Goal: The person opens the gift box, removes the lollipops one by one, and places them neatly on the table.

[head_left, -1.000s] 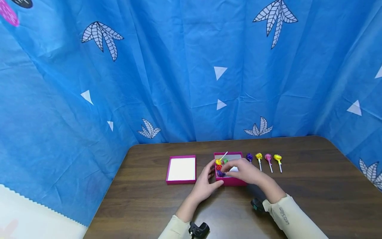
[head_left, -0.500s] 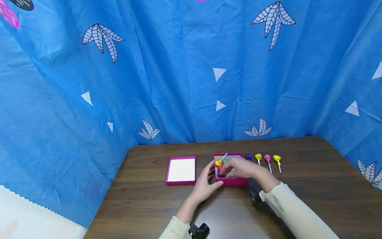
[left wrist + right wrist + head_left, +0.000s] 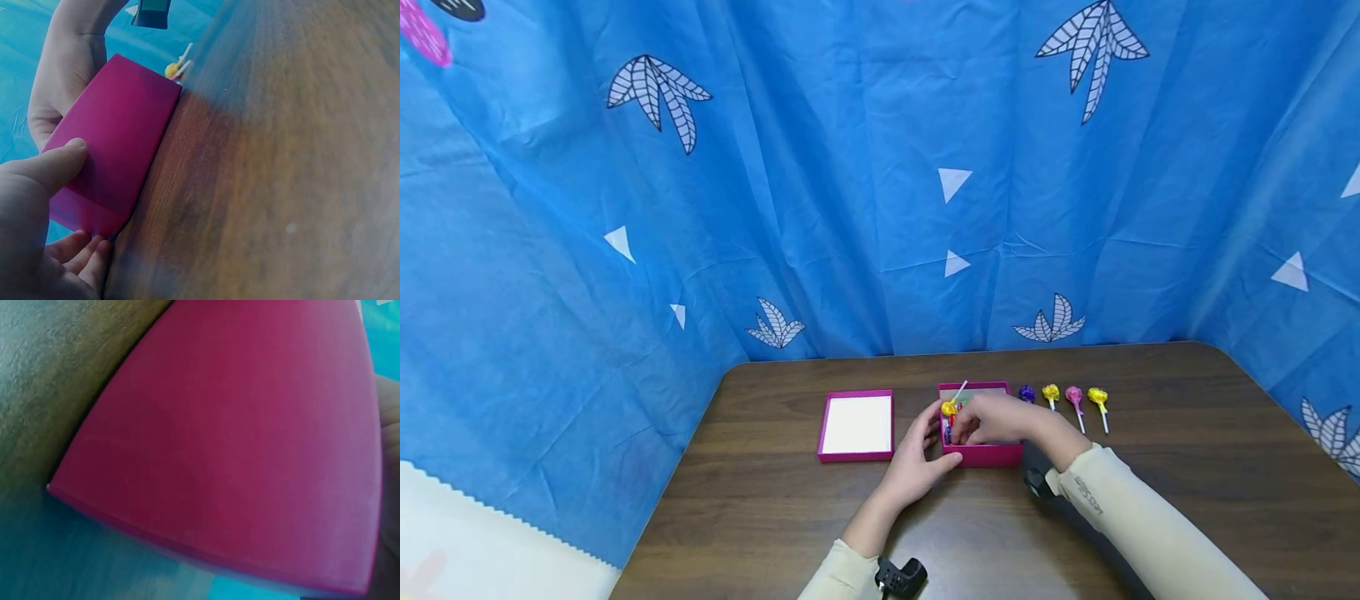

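Blue curtain (image 3: pixel 850 208) backs the worktop (image 3: pixel 760 517) as a left hand (image 3: pixel 916 461) grips a pink box (image 3: pixel 988 456); inside, a right hand (image 3: pixel 992 419), its hold hidden, could brush loose the box's slanted yellow lollipop (image 3: pixel 949 409).

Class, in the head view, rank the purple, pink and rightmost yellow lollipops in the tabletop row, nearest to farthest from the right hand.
1. Purple lollipop, just right of the box
2. Pink lollipop, third from the box
3. Yellow lollipop, row's right end
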`<state>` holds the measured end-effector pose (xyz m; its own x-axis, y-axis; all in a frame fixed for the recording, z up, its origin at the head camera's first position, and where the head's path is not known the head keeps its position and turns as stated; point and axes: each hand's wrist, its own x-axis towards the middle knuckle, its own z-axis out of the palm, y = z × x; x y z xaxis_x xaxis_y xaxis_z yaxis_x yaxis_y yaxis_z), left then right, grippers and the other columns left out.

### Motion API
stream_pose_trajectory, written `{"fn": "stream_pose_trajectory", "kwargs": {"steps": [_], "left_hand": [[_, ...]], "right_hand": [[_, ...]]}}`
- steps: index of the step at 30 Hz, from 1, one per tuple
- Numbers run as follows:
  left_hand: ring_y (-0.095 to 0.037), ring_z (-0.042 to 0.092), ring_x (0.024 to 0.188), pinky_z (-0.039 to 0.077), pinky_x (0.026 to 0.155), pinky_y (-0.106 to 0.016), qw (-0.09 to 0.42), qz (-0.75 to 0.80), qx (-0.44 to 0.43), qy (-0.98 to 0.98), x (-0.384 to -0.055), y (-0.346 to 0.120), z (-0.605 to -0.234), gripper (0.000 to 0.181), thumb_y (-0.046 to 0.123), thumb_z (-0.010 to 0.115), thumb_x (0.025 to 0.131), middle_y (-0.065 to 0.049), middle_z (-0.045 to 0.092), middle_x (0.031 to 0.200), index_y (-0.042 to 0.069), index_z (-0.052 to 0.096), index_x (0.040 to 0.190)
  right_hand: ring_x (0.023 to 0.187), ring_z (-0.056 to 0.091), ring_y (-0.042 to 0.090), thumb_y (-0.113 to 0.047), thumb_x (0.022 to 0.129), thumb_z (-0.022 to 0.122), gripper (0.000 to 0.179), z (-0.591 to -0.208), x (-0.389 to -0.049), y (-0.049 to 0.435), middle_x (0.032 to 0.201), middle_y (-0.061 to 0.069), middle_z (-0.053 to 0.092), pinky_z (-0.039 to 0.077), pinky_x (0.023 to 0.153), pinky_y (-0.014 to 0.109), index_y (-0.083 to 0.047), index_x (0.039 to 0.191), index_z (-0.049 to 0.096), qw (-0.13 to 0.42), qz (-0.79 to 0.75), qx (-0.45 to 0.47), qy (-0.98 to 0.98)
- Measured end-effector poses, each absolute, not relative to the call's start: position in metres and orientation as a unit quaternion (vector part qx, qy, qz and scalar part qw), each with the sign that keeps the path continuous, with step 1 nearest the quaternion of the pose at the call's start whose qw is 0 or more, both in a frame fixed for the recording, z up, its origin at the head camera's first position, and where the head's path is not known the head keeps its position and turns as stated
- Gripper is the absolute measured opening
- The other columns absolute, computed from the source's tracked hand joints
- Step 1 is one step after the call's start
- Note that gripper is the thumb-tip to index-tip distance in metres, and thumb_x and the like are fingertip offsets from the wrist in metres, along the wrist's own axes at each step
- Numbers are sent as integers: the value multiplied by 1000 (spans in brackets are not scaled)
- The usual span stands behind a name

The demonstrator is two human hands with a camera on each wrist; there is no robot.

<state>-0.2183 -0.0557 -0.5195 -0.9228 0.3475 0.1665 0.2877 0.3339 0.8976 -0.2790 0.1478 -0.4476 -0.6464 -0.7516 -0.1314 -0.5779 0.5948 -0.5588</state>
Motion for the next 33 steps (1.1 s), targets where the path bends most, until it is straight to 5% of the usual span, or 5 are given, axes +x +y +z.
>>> {"fn": "stream_pose_trajectory", "kwargs": {"steps": [14,33], "left_hand": [[-24,46,140,43,115,-45,28,547,194,814,-218,-55,-520,80,28,72,93,-3,39,158,26,26,158],[-27,47,139,44,114,-47,24,549,195,812,-217,-55,-521,79,29,72,93,-5,41,156,23,27,158]], "right_hand": [[81,64,-3,-18,84,81,14,-456,-279,142,90,-14,76,55,77,18,-25,96,81,125,-193,-401,887],[84,64,-1,-18,83,81,16,-451,-276,141,91,-12,76,55,78,18,-25,97,80,132,-195,-408,882]]}}
